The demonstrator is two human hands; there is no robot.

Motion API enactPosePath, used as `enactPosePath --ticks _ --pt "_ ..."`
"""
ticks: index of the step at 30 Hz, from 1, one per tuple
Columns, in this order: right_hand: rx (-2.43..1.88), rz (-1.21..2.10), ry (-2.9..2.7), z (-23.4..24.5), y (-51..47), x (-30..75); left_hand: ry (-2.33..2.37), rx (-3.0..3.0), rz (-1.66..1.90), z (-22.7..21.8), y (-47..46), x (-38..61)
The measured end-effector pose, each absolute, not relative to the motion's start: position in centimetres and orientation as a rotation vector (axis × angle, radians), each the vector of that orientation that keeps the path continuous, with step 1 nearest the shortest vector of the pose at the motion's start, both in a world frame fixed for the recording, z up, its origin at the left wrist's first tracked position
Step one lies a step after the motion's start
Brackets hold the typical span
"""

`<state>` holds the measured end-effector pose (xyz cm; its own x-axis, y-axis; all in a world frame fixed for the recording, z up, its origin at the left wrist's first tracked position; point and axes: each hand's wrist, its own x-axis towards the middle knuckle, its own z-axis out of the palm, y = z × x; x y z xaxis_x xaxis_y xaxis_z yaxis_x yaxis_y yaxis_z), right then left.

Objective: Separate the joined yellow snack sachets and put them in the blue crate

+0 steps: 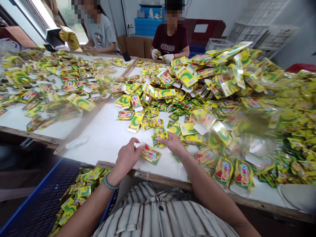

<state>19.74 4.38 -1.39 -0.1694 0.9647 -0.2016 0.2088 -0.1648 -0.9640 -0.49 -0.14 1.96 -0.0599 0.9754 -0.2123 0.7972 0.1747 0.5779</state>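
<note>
My left hand (127, 156) pinches the left end of a flat yellow-green cardboard box (150, 154) with a watermelon print, just above the white tabletop (98, 131). Beyond it, my right hand (174, 144) has its thumb and fingers closed on a small yellow-green sachet (161, 136). Part of that sachet is hidden by the fingers. More sachets (155, 122) and open-flapped boxes (135, 121) lie right in front of both hands. Two printed boxes (243, 174) rest near the table edge, right of my right forearm.
A high heap of boxes (212, 72) rises at the right, with loose sachets (296, 141) beside it. Another heap (61, 75) lies beyond a wooden strip (86, 120) at left. A blue crate (37, 207) holds filled packs below. Two people (170, 39) (101, 33) sit opposite.
</note>
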Motion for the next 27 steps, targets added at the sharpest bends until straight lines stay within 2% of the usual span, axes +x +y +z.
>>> enactPosePath --ticks 5,8,10,17,22,25,27 --pt "-1.318 1.593 -1.584 -1.4 3.8 20.1 2.102 1.711 0.086 1.4 -1.6 -1.5" --pt "-1.241 1.688 -1.609 -1.9 3.4 19.5 1.995 1.666 0.011 0.5 -1.5 -1.5" --pt "-1.233 1.701 -1.568 -2.2 3.2 19.0 1.951 1.613 0.117 -0.2 -0.9 -1.3" --pt "-1.119 1.717 -1.270 -2.8 2.9 17.8 1.708 1.213 0.904 -2.7 2.0 -0.9" --pt "-1.033 1.673 -1.221 -2.2 3.1 17.8 1.417 0.946 0.956 -2.3 2.0 -0.1" --pt "-0.968 1.597 -1.167 -1.6 3.7 18.3 1.375 1.030 1.008 -2.0 1.6 0.5" --pt "-1.003 1.434 -1.137 -1.1 4.2 18.7 1.390 1.127 0.961 -2.0 1.5 0.8"
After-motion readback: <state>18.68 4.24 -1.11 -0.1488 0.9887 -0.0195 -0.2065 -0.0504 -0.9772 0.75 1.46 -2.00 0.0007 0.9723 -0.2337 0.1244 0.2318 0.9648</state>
